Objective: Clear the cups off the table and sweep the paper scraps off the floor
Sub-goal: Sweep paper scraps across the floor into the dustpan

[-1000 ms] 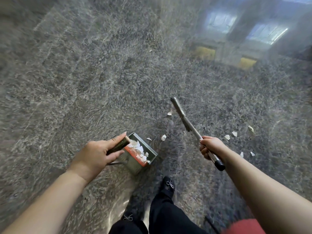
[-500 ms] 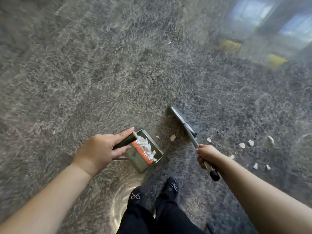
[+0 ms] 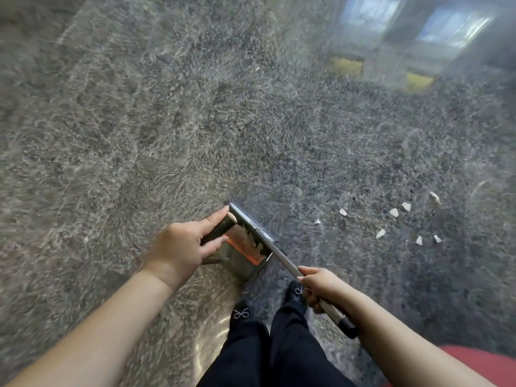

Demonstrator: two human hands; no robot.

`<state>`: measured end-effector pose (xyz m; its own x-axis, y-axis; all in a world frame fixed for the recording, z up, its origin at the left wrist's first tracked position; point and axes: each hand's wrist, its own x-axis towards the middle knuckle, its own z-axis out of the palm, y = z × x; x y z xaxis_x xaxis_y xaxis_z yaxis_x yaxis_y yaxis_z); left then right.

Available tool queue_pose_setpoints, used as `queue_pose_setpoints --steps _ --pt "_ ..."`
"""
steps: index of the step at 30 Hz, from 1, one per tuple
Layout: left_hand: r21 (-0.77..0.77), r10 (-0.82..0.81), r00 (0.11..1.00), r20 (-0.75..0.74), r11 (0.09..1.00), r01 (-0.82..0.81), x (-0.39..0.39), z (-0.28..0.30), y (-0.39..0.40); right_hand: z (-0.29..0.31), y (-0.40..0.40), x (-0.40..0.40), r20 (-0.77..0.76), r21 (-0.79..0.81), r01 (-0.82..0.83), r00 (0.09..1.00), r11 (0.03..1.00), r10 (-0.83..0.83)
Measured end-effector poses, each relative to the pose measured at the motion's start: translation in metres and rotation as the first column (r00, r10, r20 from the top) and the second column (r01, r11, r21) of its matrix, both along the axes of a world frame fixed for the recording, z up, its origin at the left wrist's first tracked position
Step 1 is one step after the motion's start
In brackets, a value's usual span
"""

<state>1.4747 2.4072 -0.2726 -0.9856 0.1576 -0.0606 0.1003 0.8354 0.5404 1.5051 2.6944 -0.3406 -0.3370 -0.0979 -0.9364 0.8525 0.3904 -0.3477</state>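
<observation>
Head view: left hand (image 3: pixel 178 247) is gripping the dustpan (image 3: pixel 240 255) handle, right hand (image 3: pixel 318 286) is clamping the broom (image 3: pixel 251 227) stick, broom head lying against the dustpan mouth. Paper scraps (image 3: pixel 393 212) are lying on the floor (image 3: pixel 139 121), right of the dustpan, apart from it.

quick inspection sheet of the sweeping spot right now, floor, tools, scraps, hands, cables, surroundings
surface: grey speckled stone floor, glossy, reflecting windows at top right.
job's things: dustpan on the floor with white scraps inside; broom head at the pan's mouth; loose paper scraps scattered to the right, one far off. Cups: nothing seen.
clutter: nothing seen.
grippers: left hand grips the dustpan handle; right hand grips the broom pole.
cables: nothing seen.
surroundings: red object at bottom right, unclear; person's black shoes near the pan.
</observation>
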Motion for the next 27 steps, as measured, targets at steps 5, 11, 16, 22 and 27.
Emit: queue_pose_setpoints --steps 5,11,16,22,27 --pt "0.026 -0.026 1.0 -0.014 0.999 0.026 0.005 0.0 -0.004 0.02 -0.004 0.007 0.094 -0.07 0.129 0.988 0.989 -0.122" --pt "0.001 -0.035 0.999 0.003 0.999 0.035 0.003 0.001 -0.013 0.041 -0.006 0.03 0.083 -0.093 0.256 0.965 0.962 -0.249" --pt "0.018 -0.089 0.996 0.016 0.996 0.089 0.014 0.0 -0.027 0.041 0.0 0.034 0.057 -0.103 0.394 0.919 0.913 -0.39" --pt "-0.008 -0.096 0.994 0.051 0.995 0.096 0.013 0.0 -0.029 0.018 0.003 0.012 -0.028 -0.019 0.358 0.933 0.933 -0.359" --pt "-0.013 -0.114 0.993 -0.003 0.993 0.114 0.009 0.004 -0.025 -0.004 -0.011 -0.004 0.044 -0.002 0.34 0.94 0.94 -0.339"
